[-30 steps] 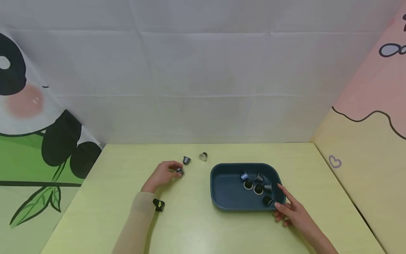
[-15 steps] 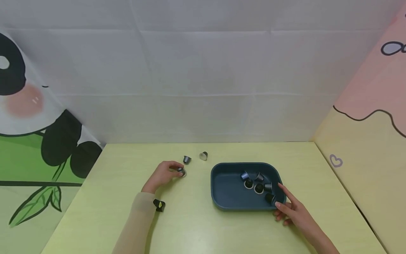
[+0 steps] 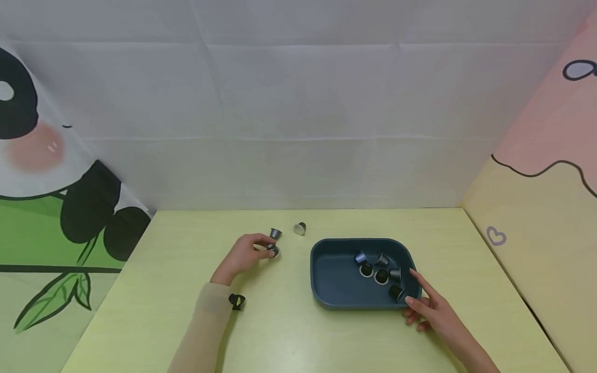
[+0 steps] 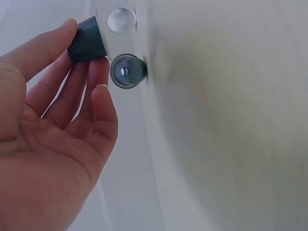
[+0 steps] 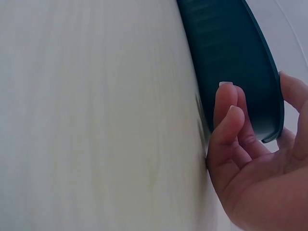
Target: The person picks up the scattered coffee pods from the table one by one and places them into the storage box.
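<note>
Six pods (image 3: 381, 276) lay bunched in the right half of a dark blue tray (image 3: 331, 296), some tipped on their sides, and the tray stood on the pale yellow counter (image 3: 289, 326). To its left, a person's left hand (image 3: 243, 253) pinched a dark green pod (image 4: 87, 42) between thumb and fingers; by the left wrist view it seemed raised off the surface. Just beyond it sat a grey pod (image 3: 275, 233), so near that the head view could not show whether the two touched, and a pale-ended pod (image 3: 300, 228) lay on its side a little to the right. The right hand (image 3: 436, 313) grasped the tray's near right corner, thumb and index finger at the rim, the remaining fingers bent by the outer wall. The likeliest slip was at the left hand: a fingertip hold on smooth, tapering sides could let the green pod squirt out, and its round shape would let it roll. A sideways sweep of those fingers might knock the grey pod, simply because it was so close. At the tray, a tug or press on the one held corner could swing or tilt it, since nothing steadied the far end, and the pods inside would then slide. A drop from too high might bounce over the rim.
</note>
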`<state>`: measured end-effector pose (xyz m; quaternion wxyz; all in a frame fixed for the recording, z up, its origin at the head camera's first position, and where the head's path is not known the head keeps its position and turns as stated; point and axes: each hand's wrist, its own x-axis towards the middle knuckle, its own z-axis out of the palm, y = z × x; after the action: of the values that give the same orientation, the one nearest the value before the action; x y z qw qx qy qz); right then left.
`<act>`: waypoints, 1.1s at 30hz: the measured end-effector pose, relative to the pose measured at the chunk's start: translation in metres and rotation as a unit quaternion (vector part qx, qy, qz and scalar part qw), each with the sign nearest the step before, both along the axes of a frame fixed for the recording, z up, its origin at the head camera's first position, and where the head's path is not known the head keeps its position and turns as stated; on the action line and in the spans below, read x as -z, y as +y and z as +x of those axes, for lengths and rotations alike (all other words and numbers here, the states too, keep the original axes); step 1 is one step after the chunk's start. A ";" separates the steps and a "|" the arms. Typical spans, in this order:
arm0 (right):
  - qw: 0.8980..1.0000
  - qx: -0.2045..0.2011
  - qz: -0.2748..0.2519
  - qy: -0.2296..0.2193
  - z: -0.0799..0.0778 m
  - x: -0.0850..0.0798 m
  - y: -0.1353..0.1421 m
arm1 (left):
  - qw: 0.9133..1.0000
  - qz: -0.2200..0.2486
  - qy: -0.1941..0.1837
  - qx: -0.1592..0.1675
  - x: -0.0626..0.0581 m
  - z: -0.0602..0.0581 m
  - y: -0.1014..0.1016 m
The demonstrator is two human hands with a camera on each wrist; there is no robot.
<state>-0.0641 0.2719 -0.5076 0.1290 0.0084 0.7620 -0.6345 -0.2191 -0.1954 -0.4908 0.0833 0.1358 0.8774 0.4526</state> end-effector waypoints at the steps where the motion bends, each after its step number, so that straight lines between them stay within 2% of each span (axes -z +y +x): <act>1: 1.000 0.002 0.001 -0.003 0.000 0.000 0.000 | 1.000 0.002 0.002 0.002 -0.002 0.001 0.002; 9: 1.000 0.008 0.007 -0.009 -0.001 0.000 -0.001 | 0.998 0.014 0.050 0.035 -0.023 0.008 0.019; 13: 1.000 0.006 0.005 -0.009 0.000 0.000 0.000 | 0.996 0.018 0.074 0.051 -0.030 0.014 0.032; 20: 1.000 0.002 0.002 -0.010 0.000 0.000 0.000 | 0.990 0.011 0.103 0.091 -0.033 0.025 0.055; 26: 1.000 -0.003 0.000 0.002 0.000 0.001 0.001 | 0.985 0.024 0.111 0.128 -0.037 0.032 0.074; 33: 1.000 0.003 0.003 -0.005 0.001 -0.002 -0.001 | 0.976 0.010 0.120 0.181 -0.039 0.037 0.102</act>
<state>-0.0630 0.2713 -0.5056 0.1308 0.0146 0.7631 -0.6327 -0.1825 -0.0934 -0.4515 0.0564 0.3463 0.8375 0.4189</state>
